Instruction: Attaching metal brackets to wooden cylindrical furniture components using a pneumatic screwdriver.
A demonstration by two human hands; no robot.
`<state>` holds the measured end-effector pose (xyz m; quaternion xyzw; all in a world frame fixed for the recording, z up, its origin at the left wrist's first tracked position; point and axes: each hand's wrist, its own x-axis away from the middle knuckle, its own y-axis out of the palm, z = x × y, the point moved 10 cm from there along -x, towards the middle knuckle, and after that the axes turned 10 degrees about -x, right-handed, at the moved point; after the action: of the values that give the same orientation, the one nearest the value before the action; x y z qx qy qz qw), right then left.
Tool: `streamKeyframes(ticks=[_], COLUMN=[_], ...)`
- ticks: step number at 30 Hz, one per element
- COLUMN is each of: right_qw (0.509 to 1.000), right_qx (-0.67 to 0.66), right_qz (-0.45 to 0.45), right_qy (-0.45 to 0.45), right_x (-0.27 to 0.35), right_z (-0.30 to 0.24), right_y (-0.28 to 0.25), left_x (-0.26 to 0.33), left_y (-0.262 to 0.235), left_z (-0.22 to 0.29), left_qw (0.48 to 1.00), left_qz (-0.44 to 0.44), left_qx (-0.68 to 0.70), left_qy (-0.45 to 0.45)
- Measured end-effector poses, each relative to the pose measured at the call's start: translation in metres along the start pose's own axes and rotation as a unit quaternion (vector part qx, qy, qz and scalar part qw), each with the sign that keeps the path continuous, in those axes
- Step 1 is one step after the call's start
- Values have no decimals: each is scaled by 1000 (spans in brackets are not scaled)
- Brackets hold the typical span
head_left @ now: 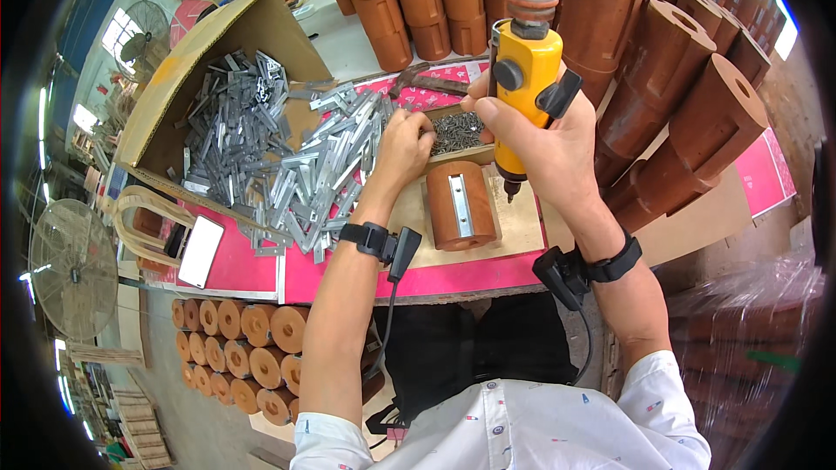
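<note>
My right hand (544, 135) is wrapped around a yellow power screwdriver (527, 70), whose dark tip points down just right of a brown wooden cylinder (441, 218). The cylinder lies on its side on a tan board, with a silver metal strip (460, 206) set lengthwise in its upper face. Farther off, my left hand (403, 146) is closed, fingers curled beside a shallow box of small dark screws (457, 132). Whatever its fingertips may pinch is hidden. Loose metal strips (322, 178) pile up directly left of that hand.
A cardboard box (161, 104) tipped toward me spills metal strips. Behind the screws lies a hammer (435, 83). Brown cylinders (705, 122) stand stacked at the back and right; more (252, 322) are stacked below left. A phone (201, 251) leans on a wooden stand near the left edge.
</note>
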<state>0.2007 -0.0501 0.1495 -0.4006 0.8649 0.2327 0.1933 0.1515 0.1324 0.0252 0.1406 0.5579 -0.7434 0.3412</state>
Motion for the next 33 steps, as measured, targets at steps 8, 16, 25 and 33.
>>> streamKeyframes(ticks=[8,16,25,33], right_qw=[1000,1000,1000,994], right_qx=[3,-14,0,-84], right_qz=[11,-2,2,1], right_qy=[2,6,-2,-77], right_x=[-6,-9,-12,-25], right_z=[-1,0,-7,-17], right_y=[-3,11,3,20], left_x=[27,4,21,74], left_y=[-9,-18,-35,-37], left_z=[-22,-34,0,50], left_qw=[889,983,974,921], left_qz=[-48,-43,-30,-46], left_qx=[361,25,145,325], left_qy=[-276,-179,-171,-207])
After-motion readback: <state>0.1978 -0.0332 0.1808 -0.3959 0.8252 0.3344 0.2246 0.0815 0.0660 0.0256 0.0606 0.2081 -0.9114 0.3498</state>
